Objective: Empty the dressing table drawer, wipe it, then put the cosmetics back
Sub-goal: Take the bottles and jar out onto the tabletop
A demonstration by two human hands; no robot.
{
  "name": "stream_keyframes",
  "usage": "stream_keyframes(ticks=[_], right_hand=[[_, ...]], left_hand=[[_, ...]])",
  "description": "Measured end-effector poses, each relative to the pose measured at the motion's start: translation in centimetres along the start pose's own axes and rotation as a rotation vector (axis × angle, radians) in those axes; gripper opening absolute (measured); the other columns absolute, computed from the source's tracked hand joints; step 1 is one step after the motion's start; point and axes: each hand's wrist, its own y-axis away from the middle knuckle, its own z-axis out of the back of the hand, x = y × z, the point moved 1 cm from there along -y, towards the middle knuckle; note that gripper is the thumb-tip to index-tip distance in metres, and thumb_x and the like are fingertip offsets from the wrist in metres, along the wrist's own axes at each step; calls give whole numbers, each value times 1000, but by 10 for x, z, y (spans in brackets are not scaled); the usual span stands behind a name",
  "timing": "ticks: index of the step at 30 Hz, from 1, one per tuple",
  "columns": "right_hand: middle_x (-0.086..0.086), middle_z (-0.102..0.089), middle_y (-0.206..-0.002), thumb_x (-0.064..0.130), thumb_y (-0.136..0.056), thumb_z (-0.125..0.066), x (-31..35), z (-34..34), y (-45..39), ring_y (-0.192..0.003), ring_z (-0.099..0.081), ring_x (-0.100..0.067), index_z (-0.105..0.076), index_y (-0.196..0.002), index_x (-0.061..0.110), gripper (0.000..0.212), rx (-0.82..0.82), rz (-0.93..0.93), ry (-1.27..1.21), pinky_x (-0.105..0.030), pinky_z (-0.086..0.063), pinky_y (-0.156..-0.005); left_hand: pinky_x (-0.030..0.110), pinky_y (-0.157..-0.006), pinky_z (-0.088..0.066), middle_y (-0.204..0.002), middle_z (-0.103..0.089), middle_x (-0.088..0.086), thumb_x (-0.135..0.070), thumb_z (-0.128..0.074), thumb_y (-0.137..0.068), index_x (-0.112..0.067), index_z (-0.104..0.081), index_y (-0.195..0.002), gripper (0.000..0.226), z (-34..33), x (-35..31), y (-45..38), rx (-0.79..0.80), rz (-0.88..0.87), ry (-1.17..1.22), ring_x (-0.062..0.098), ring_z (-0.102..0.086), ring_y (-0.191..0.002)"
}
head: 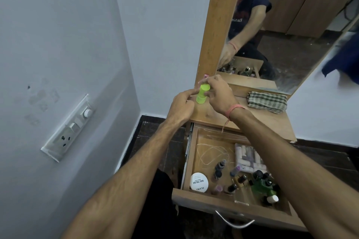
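Both my hands are up over the left end of the tabletop (272,120), close against the mirror frame (217,25). Between them is a lime-green bottle (202,94), upright, its base just at or above the wood; I cannot tell whether it touches. My right hand (218,96) curls round its upper part from the right, fingers bent over the cap. My left hand (181,105) comes in from the left with the index finger stretched out to the bottle's side and the other fingers curled in; it touches rather than grips. A small pink-capped thing (206,75) peeps out behind my right fingers, against the frame; what it is, I cannot make out. A pink band (234,109) sits on my right wrist.

A checked cloth (269,101) lies bunched at the back edge of the tabletop, under the mirror (281,35).

Below, the drawer (189,158) is pulled open and not yet emptied. In its front left corner lies a white round tub (199,182) marked nail polish. Small dark polish bottles (219,169) lie scattered in the middle. A cluster of pale tubes (247,157) lies toward the right, and a dark green bottle (262,186) with a white cap toward the front right. My right forearm hides the drawer's right side.
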Motion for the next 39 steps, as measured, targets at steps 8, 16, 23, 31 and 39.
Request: stream_keyframes(ticks=[8, 16, 23, 31, 39], right_hand=[[2, -56, -141, -5, -100, -59, -2, -6, -5, -138, -54, -20, -68, -135, 24, 47, -17, -20, 14, -31, -43, -117], [1, -55, -146, -5, -92, -67, -2, -2, 9, -123, -62, -17, -56, -148, 30, 67, -72, -19, 26, -39, -53, -110], [3, -67, -119, 8, -89, -79, -13, 5, 83, -87, -71, -16, -66, -128, 26, 45, -50, -79, -102, -37, -62, -80], [15, -76, -98, 19, -94, -78, -24, -1, 173, -88, -71, -2, -79, -106, 27, 14, 344, -145, 28, -33, -61, -85], [24, -65, -86, 18, -88, -78, -35, -1, 187, -90, -68, -11, -74, -109, 36, 28, 468, -172, 203, -31, -56, -85]], left_hand=[[33, -119, -42, -161, -59, 6, 3, -45, -109, -16, -62, -156, 54, -1, 5, -4, 7, -4, -20, 22, -52, -149], [31, -110, -48, -157, -62, 1, -7, -50, -109, -17, -60, -156, 50, -2, 11, 2, 2, -3, -12, 17, -60, -135], [24, -83, -55, -111, -73, -15, -12, -71, -92, -32, -68, -112, 28, -11, 35, 51, 37, -17, 5, -4, -63, -85], [31, -90, -57, -97, -78, -23, -22, -87, -83, -37, -79, -103, 27, -38, 47, 115, 406, -5, -289, -7, -71, -91], [27, -98, -59, -96, -79, -24, -16, -84, -76, -36, -80, -104, 35, -61, 33, 139, 417, 65, -374, -7, -72, -95]])
